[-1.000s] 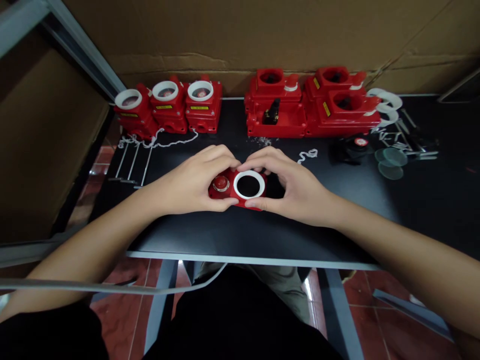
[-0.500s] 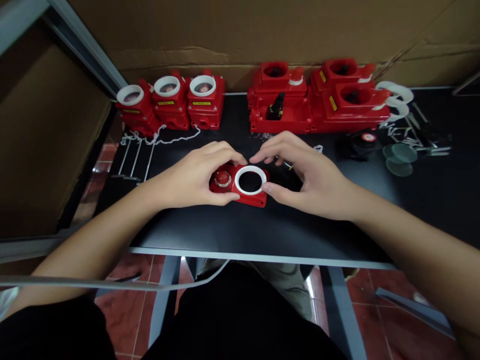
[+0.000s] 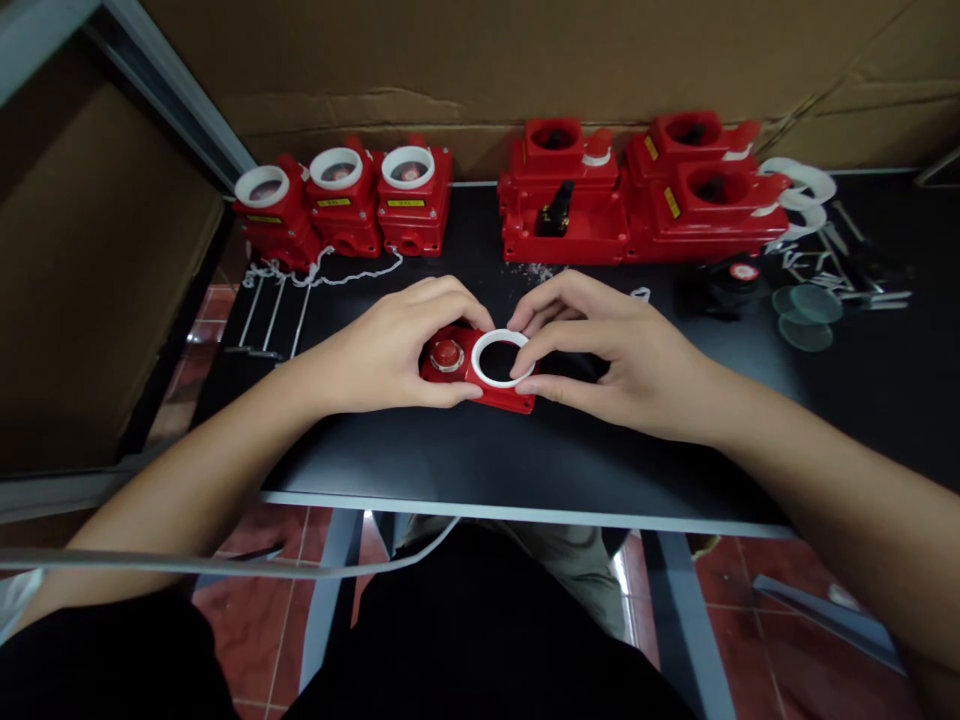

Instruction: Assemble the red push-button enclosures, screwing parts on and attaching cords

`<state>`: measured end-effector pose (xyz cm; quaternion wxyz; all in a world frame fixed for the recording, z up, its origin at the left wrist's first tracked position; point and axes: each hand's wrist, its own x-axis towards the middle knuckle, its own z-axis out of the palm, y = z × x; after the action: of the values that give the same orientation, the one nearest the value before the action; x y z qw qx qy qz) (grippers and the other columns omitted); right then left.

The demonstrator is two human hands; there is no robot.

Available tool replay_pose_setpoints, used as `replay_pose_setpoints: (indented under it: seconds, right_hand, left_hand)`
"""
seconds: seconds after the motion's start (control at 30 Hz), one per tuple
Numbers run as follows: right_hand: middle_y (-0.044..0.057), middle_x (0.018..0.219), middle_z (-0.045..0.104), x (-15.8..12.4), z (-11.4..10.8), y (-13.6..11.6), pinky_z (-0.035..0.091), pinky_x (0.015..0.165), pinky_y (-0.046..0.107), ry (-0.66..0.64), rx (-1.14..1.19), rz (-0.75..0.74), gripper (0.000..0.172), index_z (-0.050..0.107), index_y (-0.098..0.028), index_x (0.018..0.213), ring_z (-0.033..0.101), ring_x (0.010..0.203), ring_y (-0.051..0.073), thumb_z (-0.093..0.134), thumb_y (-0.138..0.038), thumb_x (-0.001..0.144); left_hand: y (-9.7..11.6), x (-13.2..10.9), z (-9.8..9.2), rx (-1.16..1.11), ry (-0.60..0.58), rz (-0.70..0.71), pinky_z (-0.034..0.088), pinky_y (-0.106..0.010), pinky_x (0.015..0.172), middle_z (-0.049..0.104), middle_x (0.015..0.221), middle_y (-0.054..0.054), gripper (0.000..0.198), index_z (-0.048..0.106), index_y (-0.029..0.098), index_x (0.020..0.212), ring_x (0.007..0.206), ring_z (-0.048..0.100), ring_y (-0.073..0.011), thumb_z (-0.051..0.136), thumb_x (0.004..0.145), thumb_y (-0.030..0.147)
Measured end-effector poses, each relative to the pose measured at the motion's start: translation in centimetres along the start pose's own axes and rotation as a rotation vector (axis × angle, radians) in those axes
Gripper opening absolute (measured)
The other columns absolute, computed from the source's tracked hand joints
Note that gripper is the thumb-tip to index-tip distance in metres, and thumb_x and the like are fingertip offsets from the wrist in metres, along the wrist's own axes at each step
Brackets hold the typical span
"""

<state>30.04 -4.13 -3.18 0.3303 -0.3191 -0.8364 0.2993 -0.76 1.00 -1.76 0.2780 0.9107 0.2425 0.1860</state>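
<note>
Here, the counter [image 3: 390, 460] spreads beneath my hands, open room running from my work to its near edge, red boxes [image 3: 412, 222] standing behind. My left hand [image 3: 401, 345] arches palm inward, half-curled, gripping the left end of the red cover [image 3: 504, 401] mid-counter. My right hand [image 3: 600, 350] leans in, thumb and forefinger pinched on the white ring [image 3: 475, 360] atop the cover.
</note>
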Motion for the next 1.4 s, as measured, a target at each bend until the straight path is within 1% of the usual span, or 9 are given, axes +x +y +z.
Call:
replay_pose_setpoints:
  seconds: [0.17, 0.3, 0.4, 0.67, 1.1, 1.17, 1.2, 1.3, 1.4]
  right_hand:
    - [0.01, 0.132, 0.081, 0.0, 0.0, 0.0, 0.073, 0.1, 0.052, 0.035, 0.015, -0.011, 0.014, 0.094, -0.033, 0.105, 0.079, 0.116, 0.029, 0.091, -0.046, 0.11]
    - [0.01, 0.133, 0.081, 0.0, 0.0, 0.1, 0.074, 0.101, 0.05, 0.032, -0.009, -0.014, 0.016, 0.094, -0.032, 0.104, 0.08, 0.118, 0.029, 0.092, -0.047, 0.11]
    - [0.01, 0.134, 0.082, 0.0, 0.1, 0.3, 0.075, 0.099, 0.047, 0.039, -0.007, -0.049, 0.012, 0.093, -0.031, 0.105, 0.081, 0.119, 0.028, 0.092, -0.041, 0.109]
    - [0.01, 0.134, 0.082, -0.1, 0.5, 0.4, 0.075, 0.096, 0.043, 0.059, -0.007, -0.086, 0.013, 0.091, -0.029, 0.102, 0.081, 0.116, 0.026, 0.092, -0.039, 0.11]
    - [0.011, 0.137, 0.081, -0.1, 0.3, 0.4, 0.072, 0.099, 0.045, 0.024, -0.044, -0.105, 0.013, 0.09, -0.029, 0.104, 0.082, 0.121, 0.027, 0.089, -0.038, 0.112]
    - [0.011, 0.137, 0.081, -0.1, 0.3, 0.4, 0.071, 0.102, 0.046, 0.03, -0.052, -0.113, 0.012, 0.088, -0.028, 0.111, 0.082, 0.121, 0.027, 0.088, -0.04, 0.113]
    - [0.011, 0.137, 0.081, 0.0, 0.3, 0.4, 0.071, 0.104, 0.047, 0.033, -0.057, -0.112, 0.015, 0.087, -0.027, 0.117, 0.081, 0.121, 0.027, 0.089, -0.042, 0.112]
    - [0.011, 0.135, 0.084, 0.1, 0.6, 0.4, 0.07, 0.104, 0.049, 0.055, -0.07, -0.071, 0.036, 0.08, -0.026, 0.132, 0.08, 0.12, 0.03, 0.095, -0.048, 0.107]
    - [0.01, 0.131, 0.085, 0.2, 1.0, 0.4, 0.069, 0.098, 0.048, 0.085, -0.066, -0.022, 0.043, 0.078, -0.026, 0.134, 0.079, 0.115, 0.03, 0.098, -0.05, 0.104]
  left_hand:
    - [0.2, 0.1, -0.2, -0.026, 0.035, 0.025, 0.061, -0.041, 0.107, 0.083, 0.134, -0.009, 0.033, 0.079, 0.025, 0.129, 0.116, 0.079, -0.0268, 0.088, 0.109, 0.049]
    - [0.0, 0.1, 0.0, -0.016, 0.061, 0.045, 0.062, -0.041, 0.105, 0.084, 0.133, -0.009, 0.032, 0.079, 0.024, 0.13, 0.114, 0.079, -0.0263, 0.089, 0.108, 0.046]
    - [-0.3, 0.2, 0.2, -0.014, 0.075, 0.076, 0.063, -0.039, 0.104, 0.084, 0.132, -0.01, 0.033, 0.08, 0.023, 0.132, 0.113, 0.079, -0.0252, 0.089, 0.108, 0.045]
    - [-0.5, 0.1, 0.5, -0.01, 0.097, 0.123, 0.063, -0.037, 0.102, 0.084, 0.131, -0.009, 0.035, 0.081, 0.023, 0.133, 0.112, 0.08, -0.0245, 0.092, 0.11, 0.047]
    - [-0.3, 0.1, 0.6, -0.006, 0.092, 0.117, 0.063, -0.038, 0.1, 0.083, 0.132, -0.01, 0.035, 0.079, 0.023, 0.134, 0.112, 0.078, -0.025, 0.09, 0.109, 0.045]
    - [-0.3, 0.1, 0.7, -0.005, 0.09, 0.11, 0.063, -0.038, 0.1, 0.082, 0.133, -0.01, 0.034, 0.078, 0.023, 0.134, 0.112, 0.078, -0.0248, 0.089, 0.109, 0.044]
    - [-0.3, 0.1, 0.8, -0.004, 0.091, 0.11, 0.063, -0.037, 0.1, 0.082, 0.133, -0.01, 0.034, 0.078, 0.023, 0.134, 0.112, 0.078, -0.0245, 0.089, 0.109, 0.043]
    - [-0.2, 0.1, 0.9, -0.003, 0.095, 0.117, 0.063, -0.036, 0.099, 0.081, 0.132, -0.01, 0.034, 0.077, 0.021, 0.133, 0.112, 0.077, -0.0239, 0.089, 0.108, 0.042]
    - [-0.2, 0.1, 0.9, 0.001, 0.092, 0.119, 0.062, -0.037, 0.099, 0.081, 0.131, -0.01, 0.034, 0.077, 0.022, 0.132, 0.112, 0.077, -0.0241, 0.089, 0.108, 0.042]
